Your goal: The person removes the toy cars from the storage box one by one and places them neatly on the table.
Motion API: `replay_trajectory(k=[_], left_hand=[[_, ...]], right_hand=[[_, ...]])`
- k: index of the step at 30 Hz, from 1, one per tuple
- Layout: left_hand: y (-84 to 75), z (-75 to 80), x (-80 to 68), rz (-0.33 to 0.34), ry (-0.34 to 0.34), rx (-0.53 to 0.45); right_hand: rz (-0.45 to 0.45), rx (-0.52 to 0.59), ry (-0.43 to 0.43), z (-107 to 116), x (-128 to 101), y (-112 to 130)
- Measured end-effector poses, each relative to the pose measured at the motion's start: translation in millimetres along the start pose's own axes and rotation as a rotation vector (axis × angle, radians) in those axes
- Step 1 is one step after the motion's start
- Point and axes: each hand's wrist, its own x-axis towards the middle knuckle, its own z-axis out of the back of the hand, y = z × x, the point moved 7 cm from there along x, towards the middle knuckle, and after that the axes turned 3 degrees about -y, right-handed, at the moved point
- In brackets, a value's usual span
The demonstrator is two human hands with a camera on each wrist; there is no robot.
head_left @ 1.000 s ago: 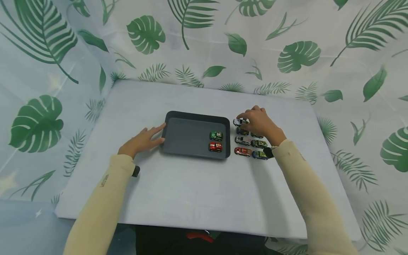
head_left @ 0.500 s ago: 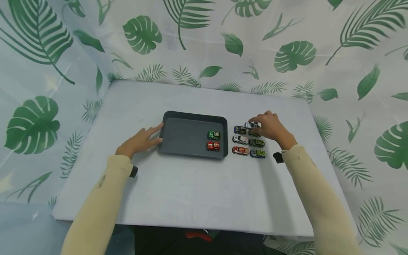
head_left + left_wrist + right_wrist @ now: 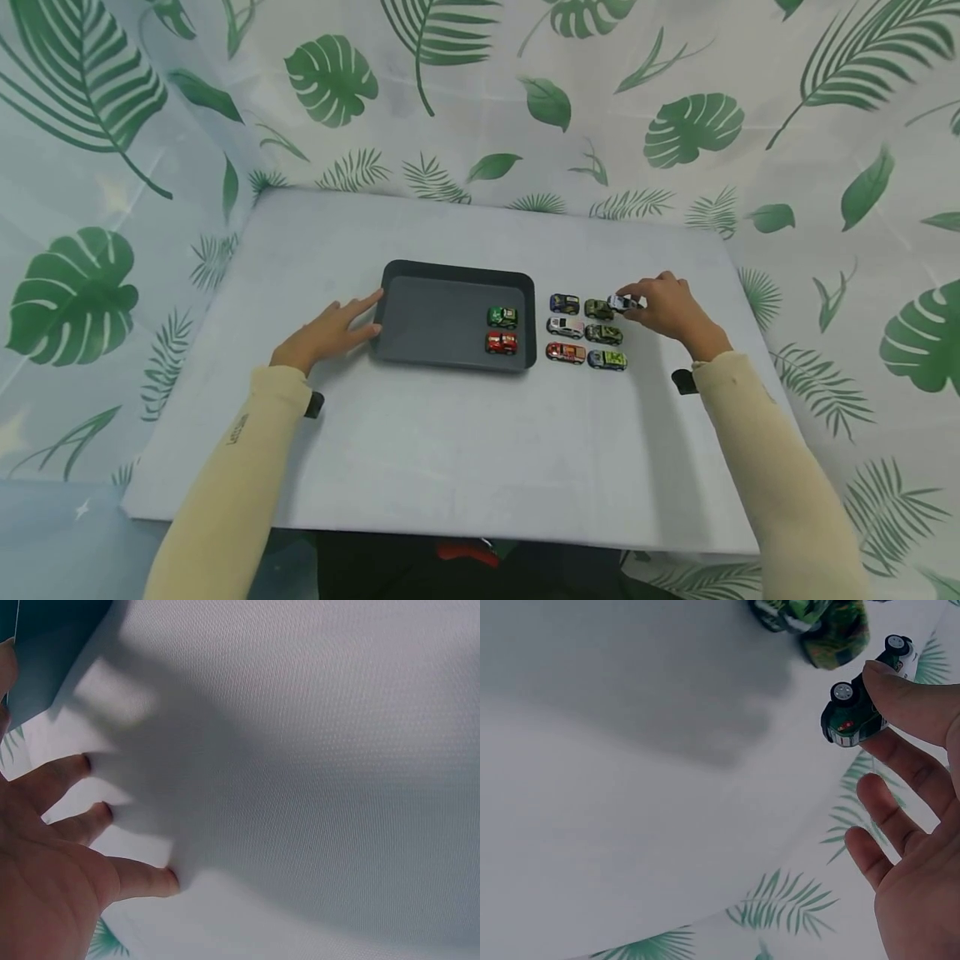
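Since the earlier frame, our right hand [image 3: 671, 310] carries the white toy car [image 3: 622, 302] toward 3 o'clock, pinched; left hand [image 3: 327, 331], flat, steadies the black tray [image 3: 450, 275]. We advise a level grip.

Counter [image 3: 450, 450]: matt, finely woven pale cloth cover. Tray [image 3: 442, 283]: dark, smooth, matt plastic by its look. Toy cars [image 3: 585, 333]: glossy painted bodies; the white toy car [image 3: 866, 701] has shiny wheel hubs. Backdrop [image 3: 675, 125]: smooth, leaf-printed sheet. Sleeves [image 3: 757, 467]: soft matt knit.
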Motion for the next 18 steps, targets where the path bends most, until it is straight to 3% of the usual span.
replay_trajectory(k=[18], left_hand=[[0.1, 0.3, 0.6, 0.007, 0.003, -0.003]], right_hand=[[-0.050, -0.025, 0.044, -8, -13, -29]])
